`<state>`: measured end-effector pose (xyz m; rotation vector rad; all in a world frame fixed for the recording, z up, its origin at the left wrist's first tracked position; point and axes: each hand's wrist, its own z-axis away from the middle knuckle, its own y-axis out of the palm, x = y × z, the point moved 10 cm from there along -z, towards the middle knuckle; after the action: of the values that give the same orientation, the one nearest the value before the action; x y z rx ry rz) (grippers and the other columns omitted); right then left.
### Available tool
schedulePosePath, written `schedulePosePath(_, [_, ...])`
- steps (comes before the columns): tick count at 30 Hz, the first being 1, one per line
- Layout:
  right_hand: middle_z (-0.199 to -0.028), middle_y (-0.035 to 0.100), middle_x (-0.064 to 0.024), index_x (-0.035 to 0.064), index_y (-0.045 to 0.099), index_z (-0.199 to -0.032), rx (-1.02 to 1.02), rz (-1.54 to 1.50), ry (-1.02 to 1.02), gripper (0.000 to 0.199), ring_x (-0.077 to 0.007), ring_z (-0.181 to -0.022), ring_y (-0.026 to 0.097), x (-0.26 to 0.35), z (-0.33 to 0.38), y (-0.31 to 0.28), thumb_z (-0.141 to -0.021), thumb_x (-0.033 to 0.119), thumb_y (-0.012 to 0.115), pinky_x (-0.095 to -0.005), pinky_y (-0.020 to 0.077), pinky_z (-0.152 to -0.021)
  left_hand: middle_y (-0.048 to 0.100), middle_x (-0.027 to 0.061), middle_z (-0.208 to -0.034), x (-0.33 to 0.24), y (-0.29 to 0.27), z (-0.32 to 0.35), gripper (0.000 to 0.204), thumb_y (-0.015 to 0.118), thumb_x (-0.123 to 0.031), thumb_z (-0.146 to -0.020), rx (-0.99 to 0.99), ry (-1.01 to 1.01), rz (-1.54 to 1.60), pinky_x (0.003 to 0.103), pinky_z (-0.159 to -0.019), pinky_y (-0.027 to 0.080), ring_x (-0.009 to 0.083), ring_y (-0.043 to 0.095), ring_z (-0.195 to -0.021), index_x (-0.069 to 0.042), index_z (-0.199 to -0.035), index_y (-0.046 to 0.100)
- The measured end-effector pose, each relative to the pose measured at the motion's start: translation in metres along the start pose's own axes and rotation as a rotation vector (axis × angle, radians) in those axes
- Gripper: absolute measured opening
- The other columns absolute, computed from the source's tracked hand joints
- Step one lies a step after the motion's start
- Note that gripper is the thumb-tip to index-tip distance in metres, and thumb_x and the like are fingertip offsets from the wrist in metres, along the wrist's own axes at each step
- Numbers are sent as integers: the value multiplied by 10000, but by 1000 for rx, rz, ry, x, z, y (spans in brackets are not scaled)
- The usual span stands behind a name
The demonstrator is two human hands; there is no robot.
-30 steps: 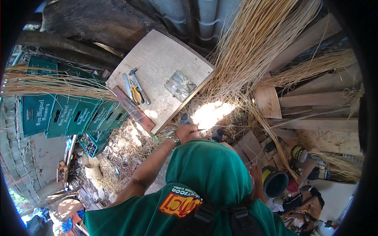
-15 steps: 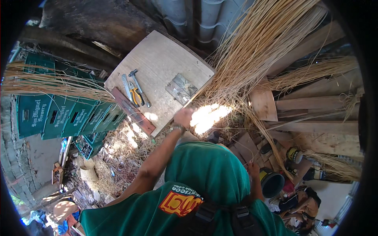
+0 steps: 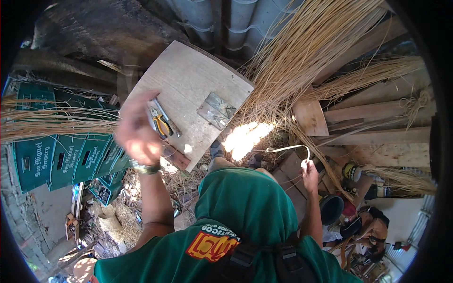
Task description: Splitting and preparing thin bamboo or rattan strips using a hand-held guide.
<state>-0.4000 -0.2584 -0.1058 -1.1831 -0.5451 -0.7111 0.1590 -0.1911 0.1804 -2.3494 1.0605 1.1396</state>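
My left hand, smeared by motion, is over the left edge of a wooden tabletop. Its fingers are too blurred to read. Beside it on the wood lie yellow-and-black pliers and a hammer, whose head is mostly hidden by the hand. A reddish-brown wooden piece lies along the near left edge, partly covered. On the right side, my right hand is closed on a pale cane strip, which bends over to the left and ends in a small curl.
A small dark plate lies on the tabletop's right side. Long bundles of cane strands lean at the upper right. Green crates are stacked at left, with strands across them. A dark bucket and another person are at lower right.
My left hand has swung left and up from the tabletop's near corner to its left side. My right hand has risen, and the cane strip now shows plainly.
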Motion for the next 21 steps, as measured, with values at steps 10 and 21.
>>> schedulePosePath(10, [-643,542,-120,22,643,-914,525,179,-149,151,-139,-596,467,146,26,62,-883,149,568,-334,398,-575,668,204,-933,78,165,140,499,748,-355,-756,972,-508,-80,374,-721,505,333,652,-848,-10,-1099,636])
schedulePosePath(21, [-875,671,-53,-14,665,-912,644,-152,-598,183,-134,-873,622,260,-64,-152,-865,162,651,-311,518,-807,599,83,-709,157,129,203,239,557,-232,-940,825,-728,-144,284,-605,446,125,528,-654,-2,-886,600])
